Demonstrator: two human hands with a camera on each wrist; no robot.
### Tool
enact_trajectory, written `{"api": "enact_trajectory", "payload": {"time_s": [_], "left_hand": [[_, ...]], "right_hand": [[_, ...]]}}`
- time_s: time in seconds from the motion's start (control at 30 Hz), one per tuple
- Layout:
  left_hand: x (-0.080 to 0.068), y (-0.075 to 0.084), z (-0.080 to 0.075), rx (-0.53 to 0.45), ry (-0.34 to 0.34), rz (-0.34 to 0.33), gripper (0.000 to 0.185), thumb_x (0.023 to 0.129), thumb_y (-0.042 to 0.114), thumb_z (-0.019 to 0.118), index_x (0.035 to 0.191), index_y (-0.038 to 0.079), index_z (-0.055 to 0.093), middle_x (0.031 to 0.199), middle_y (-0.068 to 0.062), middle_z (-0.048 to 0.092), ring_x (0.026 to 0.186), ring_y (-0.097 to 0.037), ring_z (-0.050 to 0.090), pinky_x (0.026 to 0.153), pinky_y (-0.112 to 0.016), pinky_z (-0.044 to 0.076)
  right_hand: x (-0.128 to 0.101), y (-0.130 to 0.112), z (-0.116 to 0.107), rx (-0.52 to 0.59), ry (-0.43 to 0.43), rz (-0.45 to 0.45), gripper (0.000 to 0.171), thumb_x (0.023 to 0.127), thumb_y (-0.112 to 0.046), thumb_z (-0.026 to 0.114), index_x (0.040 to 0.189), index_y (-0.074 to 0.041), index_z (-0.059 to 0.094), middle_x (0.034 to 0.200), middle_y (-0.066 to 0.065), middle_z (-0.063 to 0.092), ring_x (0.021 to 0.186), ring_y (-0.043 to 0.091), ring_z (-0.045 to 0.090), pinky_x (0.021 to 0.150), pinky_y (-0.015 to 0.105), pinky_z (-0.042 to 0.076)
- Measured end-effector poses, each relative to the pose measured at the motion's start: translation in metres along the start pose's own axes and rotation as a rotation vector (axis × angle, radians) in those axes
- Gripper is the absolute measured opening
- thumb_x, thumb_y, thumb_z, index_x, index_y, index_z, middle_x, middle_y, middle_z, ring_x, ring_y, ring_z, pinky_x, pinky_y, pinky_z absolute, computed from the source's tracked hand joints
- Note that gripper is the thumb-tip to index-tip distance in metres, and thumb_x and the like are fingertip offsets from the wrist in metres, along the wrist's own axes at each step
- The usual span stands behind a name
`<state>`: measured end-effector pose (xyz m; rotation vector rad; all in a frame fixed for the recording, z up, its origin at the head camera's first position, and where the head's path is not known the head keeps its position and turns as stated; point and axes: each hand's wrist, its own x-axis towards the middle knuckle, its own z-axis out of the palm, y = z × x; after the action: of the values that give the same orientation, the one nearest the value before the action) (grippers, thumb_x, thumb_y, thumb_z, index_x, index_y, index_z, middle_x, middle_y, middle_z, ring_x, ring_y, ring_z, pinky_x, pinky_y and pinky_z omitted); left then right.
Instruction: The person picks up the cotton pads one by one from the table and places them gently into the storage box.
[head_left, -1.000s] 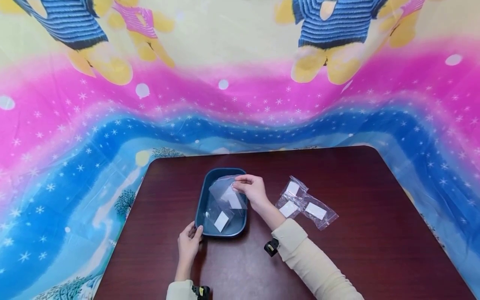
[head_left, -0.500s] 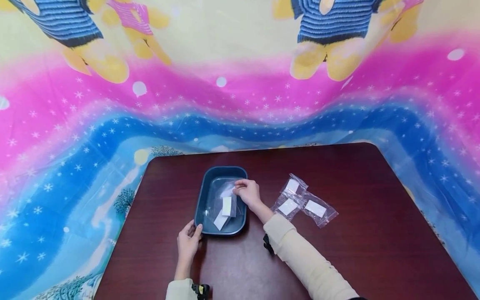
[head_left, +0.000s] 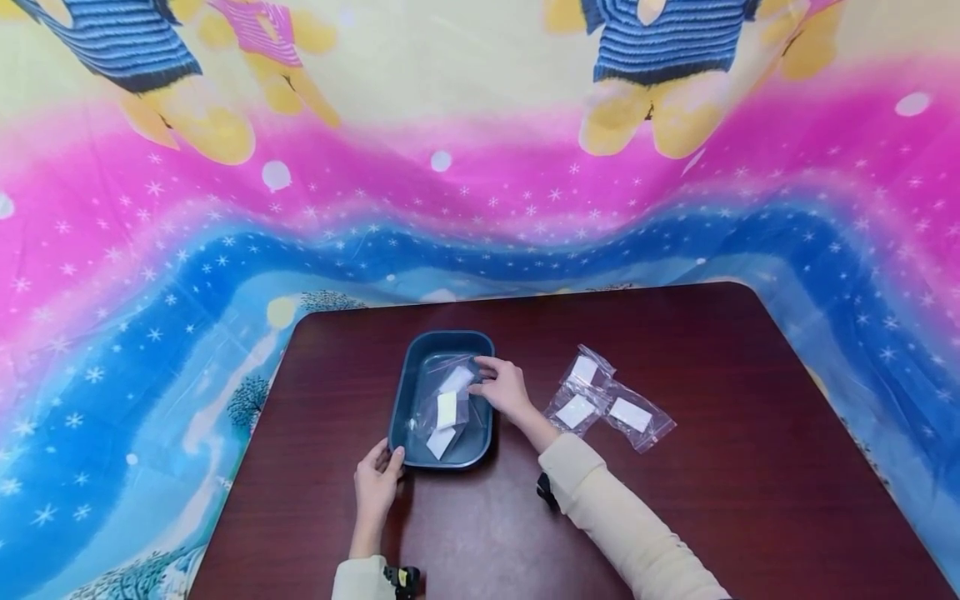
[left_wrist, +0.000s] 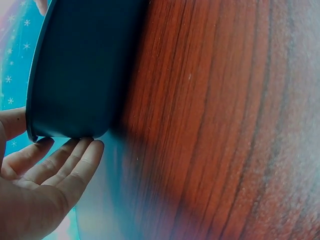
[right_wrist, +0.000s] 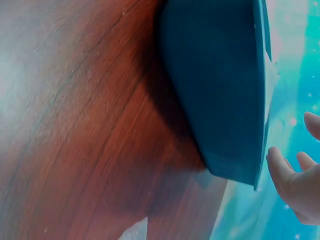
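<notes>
A dark teal rectangular tray (head_left: 407, 392) stands on the table. At its near left corner my left hand (head_left: 377, 487) holds it, thumb at the rim and fingers against the outer wall (left_wrist: 75, 75). Inside the tray, clear plastic bags with white rectangular pieces (head_left: 447, 410) lie overlapping. Over the tray's right rim is my right hand (head_left: 504, 389), its thumb and fingers apart and nothing seen between them. In the right wrist view those fingers (right_wrist: 281, 172) are just beyond the tray's rim.
To the right of the tray, 3 more clear bags with white pieces (head_left: 577, 412) lie close together on the dark red-brown table (head_left: 712, 500). A colourful printed cloth (head_left: 510, 183) hangs behind the table and down its sides.
My right hand has lowered a clear bag into the tray and let it go; it now lies over the other contents. The fingers have spread. My left hand stays at the tray's corner.
</notes>
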<state>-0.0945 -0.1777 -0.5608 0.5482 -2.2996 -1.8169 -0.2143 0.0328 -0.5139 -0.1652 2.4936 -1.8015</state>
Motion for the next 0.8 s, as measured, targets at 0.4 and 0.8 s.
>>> {"api": "enact_trajectory", "payload": {"time_s": [0.4, 0.8], "left_hand": [[0.0, 0.001, 0.0, 0.011, -0.004, 0.008, 0.043, 0.09, 0.009, 0.058, 0.124, -0.014, 0.046, 0.116, -0.034, 0.052, 0.103, -0.037, 0.054, 0.075, -0.037, 0.054], [0.001, -0.002, -0.001, 0.018, 0.001, -0.005, 0.04, 0.089, 0.007, 0.058, 0.123, -0.012, 0.049, 0.115, -0.032, 0.054, 0.103, -0.037, 0.055, 0.074, -0.036, 0.055]], "right_hand": [[-0.014, 0.01, -0.038, 0.117, 0.06, 0.096, 0.043, 0.071, -0.008, 0.077, 0.11, 0.002, 0.063, 0.092, 0.016, 0.066, 0.082, 0.022, 0.063, 0.07, 0.027, 0.054], [-0.026, 0.029, -0.076, 0.169, 0.01, 0.083, 0.039, 0.077, -0.007, 0.072, 0.11, 0.007, 0.059, 0.086, 0.011, 0.064, 0.075, 0.011, 0.061, 0.066, 0.024, 0.053]]}}
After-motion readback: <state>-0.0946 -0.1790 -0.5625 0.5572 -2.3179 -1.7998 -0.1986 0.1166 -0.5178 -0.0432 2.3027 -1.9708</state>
